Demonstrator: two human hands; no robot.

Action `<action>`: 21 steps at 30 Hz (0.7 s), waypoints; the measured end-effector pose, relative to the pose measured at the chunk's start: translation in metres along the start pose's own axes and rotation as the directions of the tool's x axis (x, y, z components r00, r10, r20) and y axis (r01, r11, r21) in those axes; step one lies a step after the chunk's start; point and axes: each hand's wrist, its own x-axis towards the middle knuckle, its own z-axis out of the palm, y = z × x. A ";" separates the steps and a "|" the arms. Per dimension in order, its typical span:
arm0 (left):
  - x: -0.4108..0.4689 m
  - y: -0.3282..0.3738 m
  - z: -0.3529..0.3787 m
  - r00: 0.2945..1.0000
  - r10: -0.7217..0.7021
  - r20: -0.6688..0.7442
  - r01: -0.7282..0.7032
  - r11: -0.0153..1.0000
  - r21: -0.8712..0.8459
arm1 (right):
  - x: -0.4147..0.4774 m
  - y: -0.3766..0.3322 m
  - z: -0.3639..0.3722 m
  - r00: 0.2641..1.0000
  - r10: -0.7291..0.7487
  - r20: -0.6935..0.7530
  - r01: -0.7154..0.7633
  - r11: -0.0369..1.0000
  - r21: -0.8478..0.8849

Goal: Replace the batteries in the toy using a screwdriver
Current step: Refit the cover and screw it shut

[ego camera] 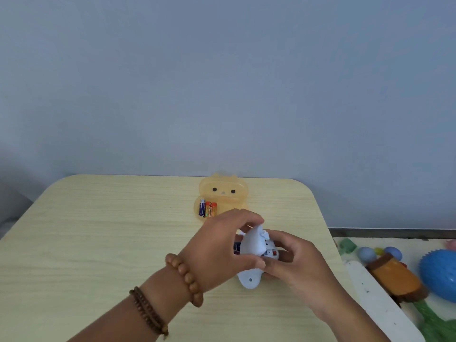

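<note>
A white plastic toy (249, 280) lies on the wooden table (98, 243), partly hidden by both hands. My left hand (222, 245) pinches a white curved battery cover (253, 241) above the toy's open compartment, where a dark battery end (237, 248) shows. My right hand (293, 265) grips the toy's right side near a small red switch (274, 253). Behind them stands an open orange translucent bear-faced case (222, 191) with three batteries (207, 209) in its tray. No screwdriver is visible.
The table's right edge runs close to my right wrist. Beyond it, on the floor, lie a white bar (380, 304), a blue spiky ball (441, 275), an orange-brown toy (394, 277) and green pieces (434, 322). A grey wall stands behind the table.
</note>
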 end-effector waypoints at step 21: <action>0.004 -0.010 0.002 0.986 -0.023 0.163 -0.039 0.930 0.365 | 0.006 0.009 -0.011 0.997 0.020 0.076 -0.011 0.992 -0.126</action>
